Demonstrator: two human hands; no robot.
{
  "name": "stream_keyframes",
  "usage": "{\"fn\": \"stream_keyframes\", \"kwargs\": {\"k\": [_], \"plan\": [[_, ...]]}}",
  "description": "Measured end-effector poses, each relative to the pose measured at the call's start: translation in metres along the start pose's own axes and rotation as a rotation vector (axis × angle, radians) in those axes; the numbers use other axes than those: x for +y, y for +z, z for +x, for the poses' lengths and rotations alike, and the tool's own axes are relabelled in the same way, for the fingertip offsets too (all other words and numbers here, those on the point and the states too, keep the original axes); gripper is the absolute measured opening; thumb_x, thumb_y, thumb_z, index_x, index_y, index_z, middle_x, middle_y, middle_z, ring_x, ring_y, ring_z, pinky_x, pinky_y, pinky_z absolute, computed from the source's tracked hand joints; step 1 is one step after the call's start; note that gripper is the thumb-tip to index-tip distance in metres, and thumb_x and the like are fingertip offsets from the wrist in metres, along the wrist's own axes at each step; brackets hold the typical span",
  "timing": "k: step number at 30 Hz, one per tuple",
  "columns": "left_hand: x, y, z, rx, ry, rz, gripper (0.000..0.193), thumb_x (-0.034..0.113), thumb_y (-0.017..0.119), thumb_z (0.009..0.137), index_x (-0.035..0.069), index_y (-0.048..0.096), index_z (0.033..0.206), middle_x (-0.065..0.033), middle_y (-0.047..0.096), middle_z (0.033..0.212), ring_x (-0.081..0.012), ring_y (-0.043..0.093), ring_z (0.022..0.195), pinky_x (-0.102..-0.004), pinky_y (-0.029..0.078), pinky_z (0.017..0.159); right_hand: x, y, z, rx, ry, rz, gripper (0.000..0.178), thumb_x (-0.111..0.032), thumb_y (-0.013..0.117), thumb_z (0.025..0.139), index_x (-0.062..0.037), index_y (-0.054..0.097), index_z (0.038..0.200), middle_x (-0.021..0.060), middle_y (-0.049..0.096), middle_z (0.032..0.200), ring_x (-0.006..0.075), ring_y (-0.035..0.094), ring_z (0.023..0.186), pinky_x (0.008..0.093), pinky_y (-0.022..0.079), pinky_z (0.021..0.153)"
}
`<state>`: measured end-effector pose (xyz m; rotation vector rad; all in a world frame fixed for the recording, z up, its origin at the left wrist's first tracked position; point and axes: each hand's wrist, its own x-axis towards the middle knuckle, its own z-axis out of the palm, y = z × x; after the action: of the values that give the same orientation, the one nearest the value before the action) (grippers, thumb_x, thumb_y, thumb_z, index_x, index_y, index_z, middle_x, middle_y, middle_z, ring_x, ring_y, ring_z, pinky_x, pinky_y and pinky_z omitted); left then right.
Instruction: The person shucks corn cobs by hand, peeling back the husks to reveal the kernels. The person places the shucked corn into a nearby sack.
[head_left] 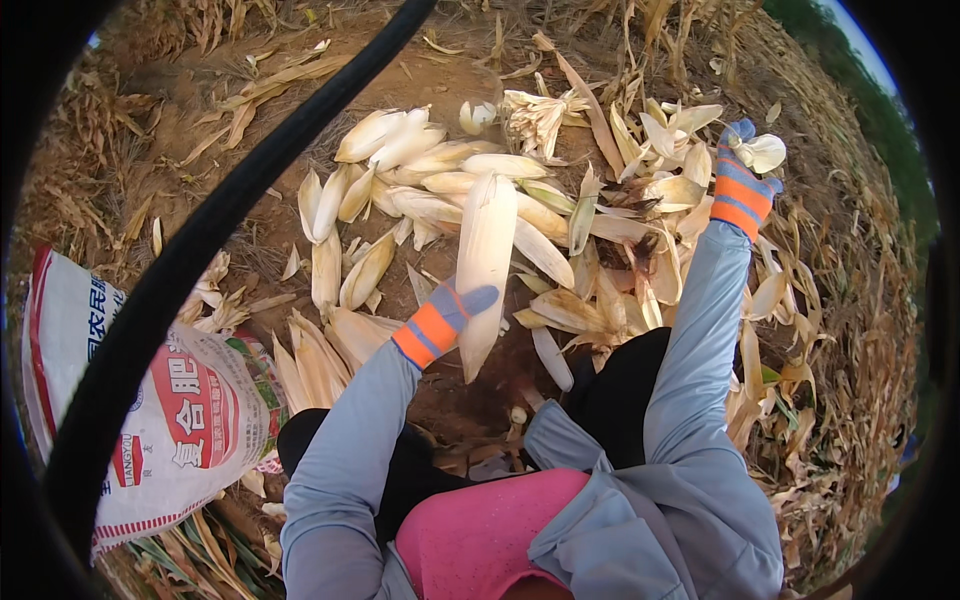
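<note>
My left hand (pixel 442 322), in an orange and grey-blue striped glove, is closed round the lower part of a pale corn ear (pixel 488 235) still in its husk. The ear stands out lengthwise in front of my lap, over the pile of corn ears. Out to the far right, my right hand (pixel 742 190), gloved alike, grips a cream-coloured piece of corn husk (pixel 766 153). Its fingers are partly hidden. Under and beyond the left hand lie several unpeeled corn ears (pixel 425 205) on the soil. Loose husks (pixel 665 265) are heaped below and left of the right hand.
A white and red woven sack (pixel 150 420) lies at the left. Dry stalks (pixel 850 400) and leaves cover the ground on the right. A thick black strap (pixel 230 190) crosses the view at upper left. My dark-clothed knees (pixel 635 380) frame the near ground.
</note>
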<state>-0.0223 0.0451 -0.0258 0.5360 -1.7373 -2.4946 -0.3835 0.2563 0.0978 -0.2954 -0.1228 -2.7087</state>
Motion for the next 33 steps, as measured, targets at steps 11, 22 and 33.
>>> {"fn": "stream_keyframes", "kwargs": {"k": [11,22,33], "plan": [[0.026,-0.006,0.011,-0.006,0.079,0.176,0.048,0.043,0.051,0.079,0.003,0.051,0.107,-0.0071,0.058,0.088,-0.0138,0.054,0.071,-0.0273,0.046,0.062,0.171,-0.002,-0.1,-1.259,0.148,-2.098,0.071,-0.024,0.071,0.06,-0.0119,0.039,0.123,0.0124,0.041,0.123,0.0315,0.034,0.116,0.0396,0.028,0.096],[0.061,-0.048,0.0,-0.259,-0.013,-0.472,0.06,0.057,0.037,0.079,0.001,0.053,0.096,-0.016,0.058,0.076,-0.0264,0.056,0.061,-0.0356,0.047,0.055,0.191,-0.066,-0.146,-0.926,0.54,-1.826,0.057,-0.04,0.065,0.066,-0.0008,0.051,0.105,0.0148,0.06,0.087,0.0261,0.058,0.079,0.0324,0.045,0.073],[0.043,-0.017,0.02,0.344,0.149,-0.176,0.019,0.021,0.054,0.082,0.003,0.055,0.089,-0.0086,0.059,0.08,-0.0169,0.058,0.065,-0.0317,0.051,0.061,0.191,-0.048,-0.15,-0.32,0.993,-1.497,0.046,-0.037,0.052,0.08,-0.0001,0.051,0.107,0.0076,0.058,0.094,0.0136,0.054,0.083,0.0276,0.044,0.074]]}}
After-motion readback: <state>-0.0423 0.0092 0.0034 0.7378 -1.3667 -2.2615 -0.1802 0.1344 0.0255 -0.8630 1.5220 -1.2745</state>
